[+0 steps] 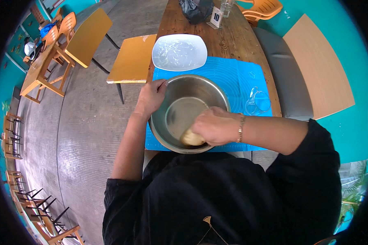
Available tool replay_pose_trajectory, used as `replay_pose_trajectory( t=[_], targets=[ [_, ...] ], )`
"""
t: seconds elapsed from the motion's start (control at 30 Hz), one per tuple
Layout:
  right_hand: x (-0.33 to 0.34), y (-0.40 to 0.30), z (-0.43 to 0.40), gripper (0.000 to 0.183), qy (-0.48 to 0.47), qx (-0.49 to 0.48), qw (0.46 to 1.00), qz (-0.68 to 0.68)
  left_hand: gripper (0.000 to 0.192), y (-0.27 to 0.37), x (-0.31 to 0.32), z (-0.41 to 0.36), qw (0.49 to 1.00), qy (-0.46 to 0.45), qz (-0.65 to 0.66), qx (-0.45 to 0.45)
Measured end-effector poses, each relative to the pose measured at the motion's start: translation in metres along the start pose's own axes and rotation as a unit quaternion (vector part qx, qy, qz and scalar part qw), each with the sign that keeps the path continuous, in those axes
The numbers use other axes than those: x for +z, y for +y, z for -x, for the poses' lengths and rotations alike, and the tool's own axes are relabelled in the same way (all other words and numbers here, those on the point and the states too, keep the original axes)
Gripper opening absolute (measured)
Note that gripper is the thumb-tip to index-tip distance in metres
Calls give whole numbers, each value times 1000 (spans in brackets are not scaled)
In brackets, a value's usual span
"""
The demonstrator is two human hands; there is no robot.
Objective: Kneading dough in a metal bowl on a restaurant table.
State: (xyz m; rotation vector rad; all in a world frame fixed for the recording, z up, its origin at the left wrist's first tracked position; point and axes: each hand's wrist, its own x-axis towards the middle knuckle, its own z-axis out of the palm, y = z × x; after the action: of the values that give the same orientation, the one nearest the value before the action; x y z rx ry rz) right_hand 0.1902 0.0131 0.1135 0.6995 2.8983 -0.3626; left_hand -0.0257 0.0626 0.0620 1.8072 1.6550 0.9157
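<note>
A wide stainless steel bowl (184, 107) stands on a blue silicone baking mat (224, 73) at the table's near edge. My left hand (152, 95) grips the bowl's rim on its left side, thumb over the edge. Inside the bowl, my right hand (214, 126) presses with curled fingers on a pale yellow lump of dough (192, 137) low against the near wall. That hand partly covers the dough, so whether the fingers grip it or only push on it is unclear. A bracelet circles my right wrist.
Beyond the bowl lies a white rectangular plate (179, 52) with floury smears. A clear glass jug (257, 102) stands on the mat's right. Farther back on the wooden table (233, 39) are a black plastic bag (196, 10) and a number stand (216, 17). A yellow chair (132, 59) adjoins the left side.
</note>
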Motion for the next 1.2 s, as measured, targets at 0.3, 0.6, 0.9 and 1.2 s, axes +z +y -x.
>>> replay_pose_trajectory(
  t=[0.3,0.6,0.9,1.2],
  targets=[
    [18,21,-19,12,-6,89,996,2,24,-6,5,0,1000,16,1,8],
    [29,41,-94,21,63,226,970,-70,26,-8,7,0,999,24,-31,17],
    [32,67,-93,20,52,282,908,-305,25,-14,8,-4,998,34,-43,23],
    [-1,66,-82,50,-57,207,967,-139,24,-5,4,-3,998,17,-55,30]
  ],
)
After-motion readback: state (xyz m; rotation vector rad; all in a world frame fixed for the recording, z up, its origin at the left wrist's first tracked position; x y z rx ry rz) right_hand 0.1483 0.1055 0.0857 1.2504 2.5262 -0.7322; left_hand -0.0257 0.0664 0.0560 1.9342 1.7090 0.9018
